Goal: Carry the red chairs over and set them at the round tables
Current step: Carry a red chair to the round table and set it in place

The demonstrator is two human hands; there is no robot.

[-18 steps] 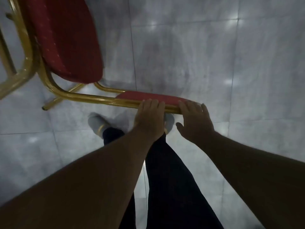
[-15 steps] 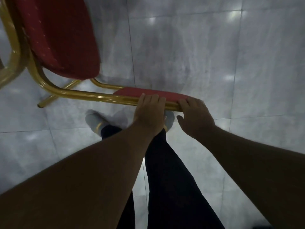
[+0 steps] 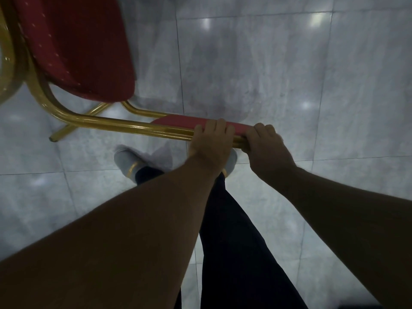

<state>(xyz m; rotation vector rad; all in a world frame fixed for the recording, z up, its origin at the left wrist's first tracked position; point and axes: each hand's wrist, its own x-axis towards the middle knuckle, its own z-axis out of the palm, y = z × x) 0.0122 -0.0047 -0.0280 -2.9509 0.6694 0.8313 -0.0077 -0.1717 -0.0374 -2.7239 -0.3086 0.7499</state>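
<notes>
Both hands are clamped side by side on the top of the red chair [image 3: 73,47]'s backrest, left hand [image 3: 213,142] just beside right hand [image 3: 264,144], fingers curled over its gold frame. One gold leg reaches the grey tiled floor [image 3: 289,74], near a grey shoe [image 3: 128,160].

A single head-worn wide-angle camera looks steeply down from above the person's own arms, toward the grey tiled floor [image 3: 289,63]. Both forearms enter from the bottom edge and reach away from the lens, so the left hand [image 3: 211,141] and right hand [image 3: 265,146] sit near mid-frame, close to the camera. The red chair [image 3: 73,47] fills the upper left corner, cut off by the frame edge. The wide lens bends the tile joints. No second view exists to overlap.
</notes>
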